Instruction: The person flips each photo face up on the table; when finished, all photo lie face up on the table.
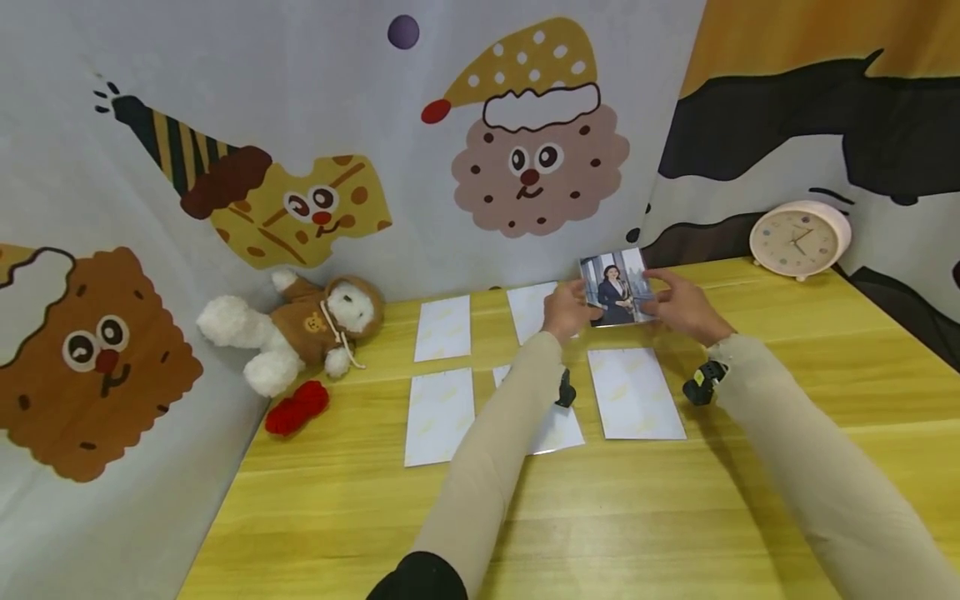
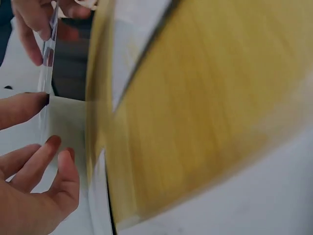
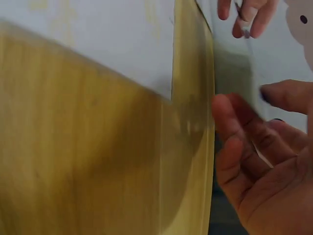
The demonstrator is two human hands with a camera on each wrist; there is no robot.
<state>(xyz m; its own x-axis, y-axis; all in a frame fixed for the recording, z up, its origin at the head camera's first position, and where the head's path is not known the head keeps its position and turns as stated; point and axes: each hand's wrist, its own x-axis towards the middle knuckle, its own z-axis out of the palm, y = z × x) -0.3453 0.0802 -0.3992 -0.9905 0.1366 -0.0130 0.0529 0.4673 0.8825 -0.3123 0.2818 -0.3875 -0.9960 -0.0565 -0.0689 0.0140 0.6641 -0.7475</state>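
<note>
A glossy photo (image 1: 617,287) of a person in a dark suit is held upright over the back of the table, picture side toward the head camera. My left hand (image 1: 568,310) pinches its left edge. On the opposite edge, my right hand (image 1: 684,305) grips it between thumb and fingers. Edge-on in the left wrist view, the photo (image 2: 47,68) looks thin and shiny. Just in front of it lies a white card (image 1: 636,393) with faint yellow marks. My left hand and forearm partly cover two more white cards, one at the back (image 1: 528,304) and one in front (image 1: 558,429).
Two further white cards, a back one (image 1: 442,328) and a front one (image 1: 440,417), lie to the left. A plush toy (image 1: 307,325) and a red knotted bundle (image 1: 297,408) sit at far left. A pink clock (image 1: 799,239) stands back right. A patterned curtain (image 1: 322,75) hangs behind.
</note>
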